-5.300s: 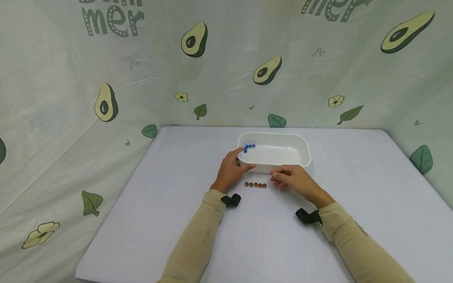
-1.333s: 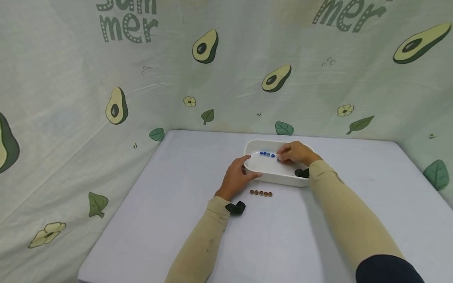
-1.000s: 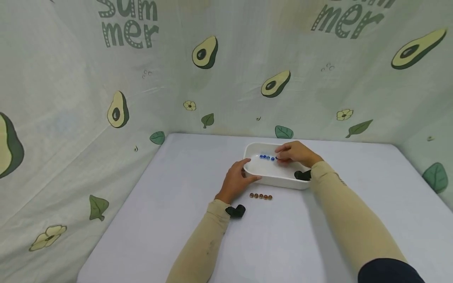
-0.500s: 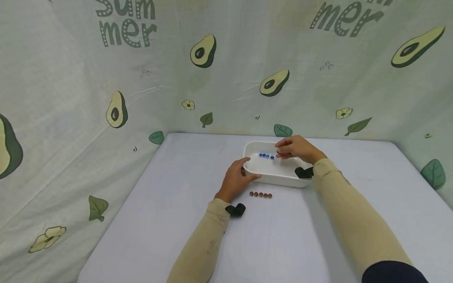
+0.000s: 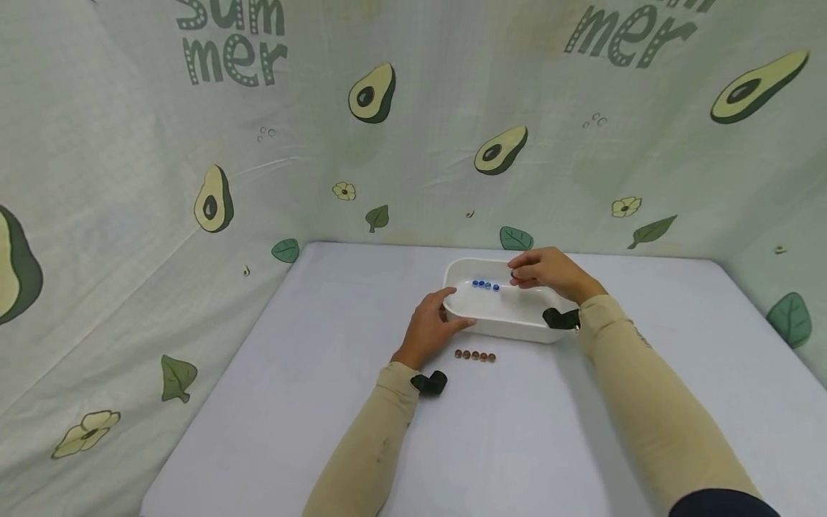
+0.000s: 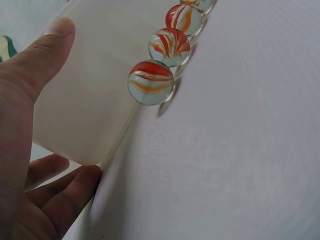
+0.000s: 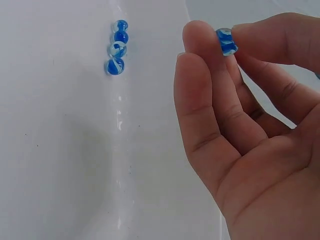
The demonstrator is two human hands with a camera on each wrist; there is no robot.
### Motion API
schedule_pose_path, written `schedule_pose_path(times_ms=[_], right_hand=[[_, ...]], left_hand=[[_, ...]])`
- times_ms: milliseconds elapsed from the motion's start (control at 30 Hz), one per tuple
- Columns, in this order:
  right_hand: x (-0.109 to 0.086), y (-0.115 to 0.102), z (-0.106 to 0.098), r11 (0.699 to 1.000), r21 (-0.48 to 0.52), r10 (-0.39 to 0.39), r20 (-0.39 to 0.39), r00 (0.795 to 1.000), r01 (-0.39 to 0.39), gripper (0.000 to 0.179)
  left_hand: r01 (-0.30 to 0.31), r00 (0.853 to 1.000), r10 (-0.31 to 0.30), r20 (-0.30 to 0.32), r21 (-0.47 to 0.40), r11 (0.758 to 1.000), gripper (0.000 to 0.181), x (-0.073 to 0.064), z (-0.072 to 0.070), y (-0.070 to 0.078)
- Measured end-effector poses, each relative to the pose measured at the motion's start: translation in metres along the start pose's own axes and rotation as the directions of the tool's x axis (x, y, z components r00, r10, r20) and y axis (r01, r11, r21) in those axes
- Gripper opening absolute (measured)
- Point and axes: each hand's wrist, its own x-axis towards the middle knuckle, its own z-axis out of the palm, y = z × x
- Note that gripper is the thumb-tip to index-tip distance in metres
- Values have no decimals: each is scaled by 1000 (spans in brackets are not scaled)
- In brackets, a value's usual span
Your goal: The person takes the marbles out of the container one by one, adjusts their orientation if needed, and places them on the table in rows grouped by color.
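**Over the tray [image 5: 510, 330], a blue marble [image 7: 226, 42] in a fingertip pinch**

At the left, the left hand [image 5: 426, 327] grips the tray's near left corner, thumb along the front wall, fingers bent about the left end. Its sleeve [image 5: 368, 445] slants up from the bottom edge. That hold looks well chosen: it should steady the tray without crowding the inside, and a light grip ought to do, since tipping could set things rolling.

Just outside the front wall, five orange marbles [image 5: 474, 355] sit in a row on the table [image 5: 491, 445]; the left thumb is best kept from nudging them.

Inside the tray, four blue marbles [image 7: 118, 49] form a close line at the foot of the far wall, toward the left.

Right of them, the right hand [image 5: 552, 271] pinches the blue marble between its fingertips, apparently above the tray floor, though its height is hard to judge. The forearm reaches diagonally from the lower right, wrist over the tray's right end. Smooth glass can slip, so an even pinch serves best; setting it down well would call for lowering it fully before letting go, clear of the line.
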Motion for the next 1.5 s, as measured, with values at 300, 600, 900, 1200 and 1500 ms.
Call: schedule_pose_path(times_ms=[300, 600, 900, 1200, 1500], right_hand=[[-17, -2, 0, 998, 57, -35, -42, 999, 38, 40], [-42, 8, 2, 982, 175, -40, -165, 986, 69, 33], [-66, 18, 15, 891, 405, -122, -222, 967, 206, 39], [-75, 13, 30, 873, 419, -167, -220, 961, 248, 36], [-82, 10, 48, 866, 415, -170, -280, 945, 279, 39]], left_hand=[[-2, 1000, 2, -3, -3, 1000, 82, 3, 5, -4], [-20, 1000, 20, 9, -9, 1000, 81, 6, 11, 0], [-2, 999, 2, 35, -5, 1000, 81, 3, 11, 6], [6, 1000, -6, 18, -4, 1000, 80, 1, 5, 4], [-12, 1000, 12, 1, 6, 1000, 79, 1, 0, 1]])
